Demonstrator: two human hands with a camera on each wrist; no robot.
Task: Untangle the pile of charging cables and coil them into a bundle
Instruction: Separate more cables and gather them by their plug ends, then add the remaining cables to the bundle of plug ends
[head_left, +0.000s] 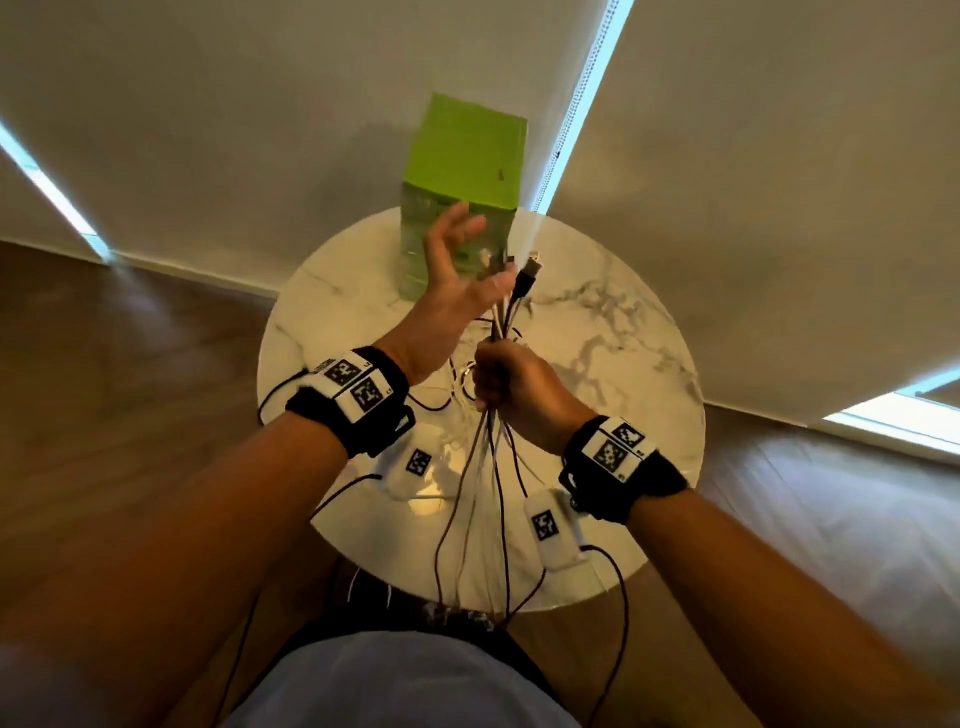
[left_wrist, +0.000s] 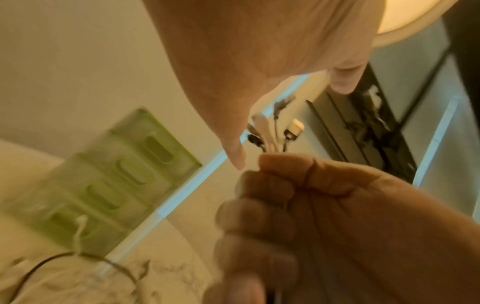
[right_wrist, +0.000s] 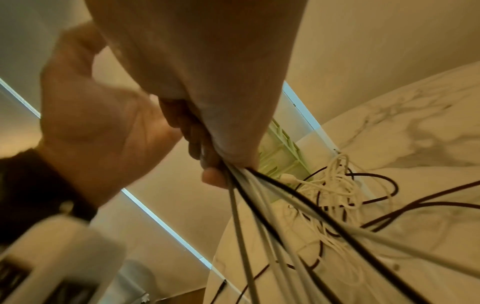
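Note:
My right hand (head_left: 511, 384) grips a bunch of black and white charging cables (head_left: 483, 467) in a fist above the round marble table (head_left: 623, 338). Their plug ends (head_left: 527, 270) stick up out of the fist, and the long strands hang down past the table's near edge. My left hand (head_left: 452, 260) is open with spread fingers just left of the plug ends, its thumb beside them. The left wrist view shows the plug ends (left_wrist: 275, 127) above the right fist (left_wrist: 311, 205). In the right wrist view, loose cable loops (right_wrist: 332, 191) lie tangled on the table.
A tall green box (head_left: 467, 156) stands at the table's far edge, right behind my left hand. Wall and window blinds rise beyond it. Wooden floor surrounds the table. Thin black sensor leads trail from both wrist bands.

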